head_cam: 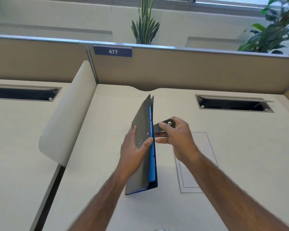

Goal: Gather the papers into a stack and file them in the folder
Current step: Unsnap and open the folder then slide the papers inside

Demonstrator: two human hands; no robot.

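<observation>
- Your folder stands on its lower edge near the middle of the pale, matte bench, its thin grey cover tilted a little to the left and tapering to a point at the far top.
- Between the grey front cover and the black back cover you can see bright blue dividers, their stepped tab edges running down the open side.
- Your left hand lies flat against the smooth grey cover, fingers spread upward, and the thumb hooks over the cover's open edge, touching the blue.
- Your right hand is pinched on a black strap that comes from the folder's right side; the strap looks ribbed or woven and carries a round silver snap stud at its end, held between thumb and forefinger.
- Just right of the folder a white paper sheet lies flat on the bench, printed with a thin rectangular outline; your right forearm crosses over its top part.
- A rounded cream divider panel rises at the bench's left edge.
- Behind the bench stands a tan fabric partition with a metal top rail and a dark blue plate reading 477.
</observation>
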